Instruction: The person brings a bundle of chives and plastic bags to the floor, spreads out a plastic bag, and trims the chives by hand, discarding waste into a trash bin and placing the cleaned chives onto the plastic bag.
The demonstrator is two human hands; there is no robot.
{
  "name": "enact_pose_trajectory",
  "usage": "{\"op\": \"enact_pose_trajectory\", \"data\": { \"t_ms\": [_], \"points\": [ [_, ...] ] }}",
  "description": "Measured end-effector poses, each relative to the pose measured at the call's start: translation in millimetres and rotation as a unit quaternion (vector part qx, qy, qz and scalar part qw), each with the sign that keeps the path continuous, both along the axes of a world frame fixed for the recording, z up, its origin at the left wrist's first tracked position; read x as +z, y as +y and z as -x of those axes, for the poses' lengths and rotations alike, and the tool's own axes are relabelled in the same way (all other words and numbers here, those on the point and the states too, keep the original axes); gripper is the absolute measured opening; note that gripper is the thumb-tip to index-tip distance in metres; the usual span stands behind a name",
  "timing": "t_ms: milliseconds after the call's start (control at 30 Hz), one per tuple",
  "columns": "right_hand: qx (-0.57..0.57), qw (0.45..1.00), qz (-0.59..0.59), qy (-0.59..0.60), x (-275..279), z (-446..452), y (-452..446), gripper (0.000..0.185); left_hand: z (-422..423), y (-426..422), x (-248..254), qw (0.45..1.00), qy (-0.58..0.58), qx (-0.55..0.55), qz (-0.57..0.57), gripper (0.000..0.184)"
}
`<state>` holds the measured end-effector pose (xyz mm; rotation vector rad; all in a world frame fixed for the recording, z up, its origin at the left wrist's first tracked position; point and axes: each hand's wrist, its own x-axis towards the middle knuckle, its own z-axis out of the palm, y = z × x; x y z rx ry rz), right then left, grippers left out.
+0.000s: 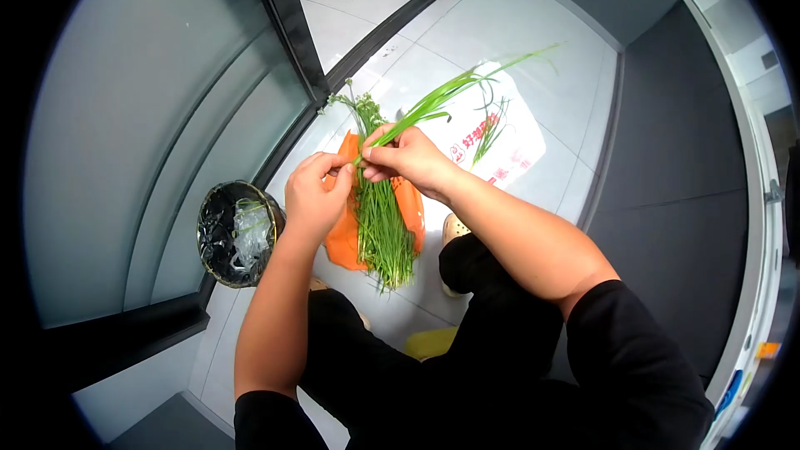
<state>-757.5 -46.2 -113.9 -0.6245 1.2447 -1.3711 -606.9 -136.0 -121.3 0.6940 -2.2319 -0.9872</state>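
"Holding anything, those hands?"

"Yes, both. The right hand (408,158) has its fingers closed around green stalks (433,102), and the left hand (315,192) pinches their lower ends between thumb and fingertip. The two nearly meet."

"Which way do the stalks point?"

"Take the top of the view as twelve o'clock and the hands as the centre: they run out toward two, thin tips spreading."

"And the other greens?"

"A thick pile (385,233) lies on orange plastic (340,248) on the floor (575,121), beneath the hands. Its budded tops show at twelve o'clock; its lower ends reach to about six, a little past the plastic's edge."

"What's at three o'clock?"

"A white bag (521,125), flat on the floor, with a few loose strands (486,146) lying across its red print."

"And opposite?"

"A bin (207,237) at eight, lined in black, with crumpled clear plastic (252,237) inside. Frosted glass (167,117) stands beyond, from nine to ten."

"Nearer the person?"

"A pale, holed shoe (452,227) at four, and something yellow-green (429,343) at five, partly hidden; I can't tell what."
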Motion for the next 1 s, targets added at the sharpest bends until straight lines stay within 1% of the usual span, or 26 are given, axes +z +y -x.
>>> {"op": "enact_pose_trajectory", "data": {
  "t_ms": [133, 200, 233, 300, 400, 433, 500, 533, 567, 600, 633, 667, 733, 767, 800, 833, 867, 933, 967, 1000],
  "points": [
    [-0.024, 1.0, -0.004, -0.011, -2, -4, 0, 0.013, -4, 2, 7, 1.0, -0.018, -0.014, 0.009, 0.009],
    [-0.027, 0.999, -0.008, -0.017, -2, -6, 0, 0.015, -4, 4, 9, 0.997, -0.029, -0.026, 0.07, 0.01],
    [-0.031, 0.999, -0.009, -0.033, -1, -7, 0, 0.015, -4, 3, 8, 0.997, -0.03, -0.027, 0.07, 0.01],
    [-0.038, 0.998, -0.011, -0.049, -1, -10, 1, 0.015, -4, 1, 8, 0.982, 0.011, -0.047, 0.184, 0.009],
    [-0.026, 0.997, -0.02, -0.068, -4, -13, 1, 0.015, -3, 0, 5, 0.976, 0.019, -0.056, 0.21, 0.009],
    [-0.023, 0.999, -0.013, -0.044, -4, -10, 0, 0.015, -4, 0, 4, 0.977, 0.011, -0.053, 0.208, 0.009],
    [-0.017, 1.0, 0.005, -0.024, -4, -9, -2, 0.015, -6, -4, -2, 0.999, -0.011, -0.042, 0.004, 0.013],
    [-0.011, 1.0, 0.02, -0.015, 0, -10, -2, 0.015, -7, -7, -6, 0.999, -0.02, -0.035, 0.004, 0.013],
    [-0.006, 0.999, 0.032, -0.007, 3, -11, -3, 0.015, -7, -10, -9, 0.994, -0.013, -0.043, -0.095, 0.018],
    [-0.003, 0.999, 0.044, 0.002, 6, -11, -3, 0.015, -7, -12, -13, 0.98, -0.003, -0.05, -0.194, 0.023],
    [0.005, 0.999, 0.049, 0.012, 7, -12, -3, 0.014, -7, -11, -11, 0.973, 0.011, -0.059, -0.224, 0.027],
    [0.008, 0.999, 0.047, 0.008, 5, -12, -3, 0.014, -7, -12, -12, 0.973, 0.009, -0.055, -0.225, 0.027],
    [0.031, 0.995, 0.073, 0.06, 4, -12, -5, 0.014, -8, -15, -13, 0.92, 0.03, -0.079, -0.382, 0.028],
    [0.039, 0.994, 0.079, 0.065, 3, -13, -5, 0.014, -11, -17, -14, 0.92, 0.028, -0.078, -0.383, 0.028],
    [0.039, 0.994, 0.078, 0.063, 3, -12, -5, 0.014, -14, -21, -16, 0.908, 0.001, -0.076, -0.411, 0.029],
    [0.029, 0.995, 0.064, 0.065, 7, -12, -4, 0.014, -17, -22, -15, 0.894, -0.025, -0.074, -0.44, 0.029],
    [0.019, 0.996, 0.05, 0.068, 9, -11, -4, 0.014, -21, -23, -16, 0.894, -0.026, -0.073, -0.442, 0.029],
    [0.012, 0.997, 0.043, 0.063, 7, -9, -3, 0.016, -26, -22, -15, 0.915, 0.005, -0.085, -0.395, 0.031],
    [0.01, 0.997, 0.037, 0.061, 7, -8, -3, 0.016, -25, -20, -15, 0.914, 0.004, -0.085, -0.397, 0.031],
    [0.008, 0.998, 0.031, 0.059, 7, -8, -3, 0.017, -24, -19, -16, 0.936, 0.011, -0.09, -0.341, 0.027]
  ]
}}
